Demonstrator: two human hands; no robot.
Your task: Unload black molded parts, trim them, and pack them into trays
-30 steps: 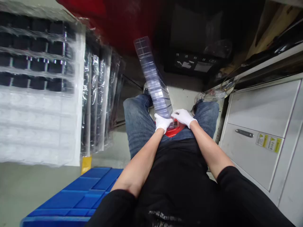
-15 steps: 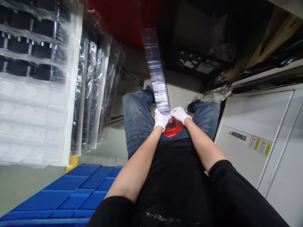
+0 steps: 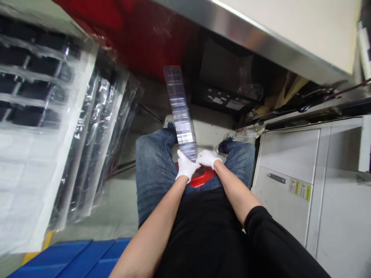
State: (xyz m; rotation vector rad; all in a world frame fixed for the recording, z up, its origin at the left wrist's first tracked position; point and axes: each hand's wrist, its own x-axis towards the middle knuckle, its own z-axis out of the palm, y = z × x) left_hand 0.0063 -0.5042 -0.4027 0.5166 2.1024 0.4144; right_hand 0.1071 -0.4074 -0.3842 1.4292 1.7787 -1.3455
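A long stack of clear plastic trays (image 3: pixel 183 123) stretches away from me between my knees. My left hand (image 3: pixel 186 166), in a white glove, is closed on the near end of the stack. My right hand (image 3: pixel 207 158), also gloved, has its fingers pinched together at the right near corner of the stack; what they hold is too small to make out. Beneath my hands, between my thighs, lies a red object (image 3: pixel 203 178) with an open middle, the rim of a stool perhaps.
Packed trays of black parts in clear wrap (image 3: pixel 37 77) stand at the left, above a blue crate (image 3: pixel 78 258). A metal-edged table (image 3: pixel 261 34) crosses the top. A grey cabinet (image 3: pixel 286 154) stands right, with a black box (image 3: pixel 226 100) under the table.
The view has shifted, bringing the table top into sight. My hands remain at the near end of the stack, with the left thumb now raised along its side.
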